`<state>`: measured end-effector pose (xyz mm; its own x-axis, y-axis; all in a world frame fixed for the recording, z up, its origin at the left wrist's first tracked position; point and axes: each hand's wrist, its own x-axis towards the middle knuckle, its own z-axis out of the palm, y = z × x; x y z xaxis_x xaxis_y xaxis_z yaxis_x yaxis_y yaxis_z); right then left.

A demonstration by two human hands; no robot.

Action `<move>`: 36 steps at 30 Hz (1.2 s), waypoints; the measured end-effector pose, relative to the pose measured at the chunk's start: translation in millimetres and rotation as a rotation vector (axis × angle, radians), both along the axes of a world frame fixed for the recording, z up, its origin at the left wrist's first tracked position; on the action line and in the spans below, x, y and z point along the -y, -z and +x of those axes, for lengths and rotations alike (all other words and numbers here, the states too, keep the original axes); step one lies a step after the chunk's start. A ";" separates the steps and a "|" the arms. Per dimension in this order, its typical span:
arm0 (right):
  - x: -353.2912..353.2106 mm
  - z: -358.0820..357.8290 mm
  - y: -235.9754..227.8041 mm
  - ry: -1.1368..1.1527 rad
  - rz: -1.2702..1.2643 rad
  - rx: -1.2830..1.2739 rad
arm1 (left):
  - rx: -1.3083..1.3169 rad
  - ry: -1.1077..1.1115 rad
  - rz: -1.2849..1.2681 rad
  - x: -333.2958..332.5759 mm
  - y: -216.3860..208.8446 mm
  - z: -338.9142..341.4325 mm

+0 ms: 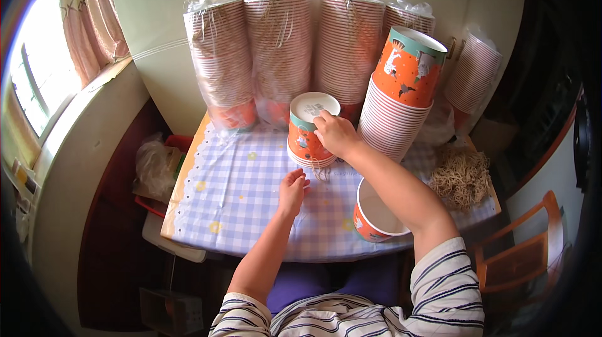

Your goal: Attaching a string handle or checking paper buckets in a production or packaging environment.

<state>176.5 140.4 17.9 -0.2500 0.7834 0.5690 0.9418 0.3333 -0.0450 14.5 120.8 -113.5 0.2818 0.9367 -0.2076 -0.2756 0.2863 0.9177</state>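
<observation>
A person in a striped short-sleeved top sits at a small table (251, 224) covered with a blue-and-white checked cloth and works with paper cups. The right hand (335, 134) is closed over the far rim of a short stack of orange paper cups (308, 139) that stands upside down near the middle of the table, its white base facing up; the fingers curl over that base edge and the thumb side presses against the printed wall, so the hand grips the top cup of the stack. The left hand (293, 189) rests on the cloth just in front of that stack, palm down and fingers loosely spread, holding nothing and not touching the cups. Near the table's front edge, beside the right forearm, a single orange cup (376, 218) lies tilted with its white inside open toward the camera. To the right of the gripped stack a tall leaning stack of nested cups (401, 99) rises, its topmost cup showing an orange and teal print. Behind, against the pale wall, stand several plastic-wrapped sleeves of cups (282, 48) side by side. A heap of tan rubber bands (461, 177) lies on the right end of the table. A wooden chair (520, 255) stands at the lower right, and a curtained window (44, 61) lights the left side.
</observation>
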 end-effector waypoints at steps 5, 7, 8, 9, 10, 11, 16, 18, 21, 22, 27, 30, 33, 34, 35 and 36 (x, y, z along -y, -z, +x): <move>19.9 -3.5 -6.2 0.021 0.060 0.034 | -0.275 -0.105 0.356 -20.0 17.8 -13.1; 30.8 8.7 -3.8 0.022 -0.213 0.112 | -0.513 -0.248 0.605 -23.2 -10.9 -7.1; 31.6 10.3 -2.9 0.066 -0.398 0.110 | -0.582 -0.304 0.728 -25.5 -32.2 -8.1; 31.0 19.1 2.2 0.052 -0.519 0.126 | -0.643 -0.354 0.855 -30.3 -49.6 -4.3; 28.2 24.0 6.2 0.029 -0.637 0.140 | -0.677 -0.394 1.022 -35.8 -66.4 0.1; 25.3 25.7 11.1 0.060 -0.748 0.128 | -0.708 -0.435 1.190 -39.9 -82.9 5.5; -2.6 17.0 33.9 -0.008 -1.072 0.308 | -1.016 -0.179 1.597 -64.5 -118.5 37.4; -11.4 10.0 47.4 -0.035 -1.178 0.407 | -1.045 -0.161 1.632 -79.4 -111.5 41.1; -13.4 3.0 54.3 -0.026 -1.205 0.373 | -1.100 -0.078 1.547 -90.1 -102.9 37.0; -13.5 -0.1 54.8 -0.024 -1.232 0.376 | -1.103 -0.078 1.543 -91.4 -101.3 34.7; -24.0 2.1 67.2 -0.027 -1.290 0.342 | -1.062 -0.051 1.548 -89.9 -107.7 24.5; -21.9 -5.4 57.1 0.020 -1.351 0.363 | -1.068 -0.057 1.545 -91.7 -105.7 15.4; -14.6 -4.5 39.1 0.140 -1.432 0.400 | -1.042 -0.070 1.565 -93.1 -105.1 10.4; -13.5 -0.3 34.5 0.188 -1.448 0.408 | -1.042 -0.069 1.563 -92.4 -105.7 9.3; -15.5 2.0 32.9 0.151 -1.468 0.565 | -1.044 -0.068 1.565 -91.6 -106.6 7.7; -12.9 5.8 32.2 0.152 -1.469 0.566 | -1.045 -0.068 1.568 -91.0 -107.8 6.8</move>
